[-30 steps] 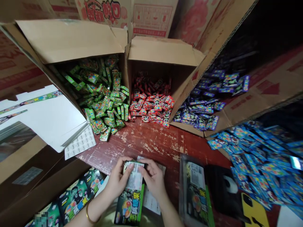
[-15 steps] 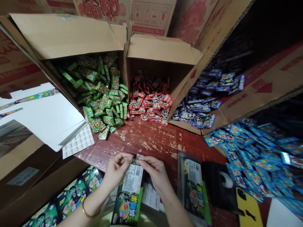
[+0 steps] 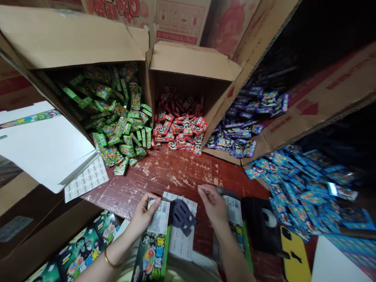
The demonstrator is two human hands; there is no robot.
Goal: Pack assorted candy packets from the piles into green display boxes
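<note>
My left hand [image 3: 146,214] is closed on the upper left edge of a flat black and green candy box [image 3: 150,254] with a white printed label near its top. My right hand [image 3: 214,205] is raised to the right of it, fingers curled together; what they hold, if anything, is hidden. Between the hands lies a sheet of round stickers [image 3: 180,244] with a dark slotted piece [image 3: 182,216] on it. Partly under my right forearm is a second black and green box [image 3: 234,209].
Open cartons hold small green packets [image 3: 117,127], red packets [image 3: 182,131] and purple packets [image 3: 237,137]. Blue packets [image 3: 302,196] are heaped at right, near a black pouch [image 3: 255,223] and a yellow phone case [image 3: 295,254]. White cards [image 3: 44,149] lie at left beside another sticker sheet [image 3: 88,178].
My right hand has left the top of the candy box and moved right. My left hand has shifted slightly left and keeps the box, uncovering the dark slotted piece and sticker sheet.
</note>
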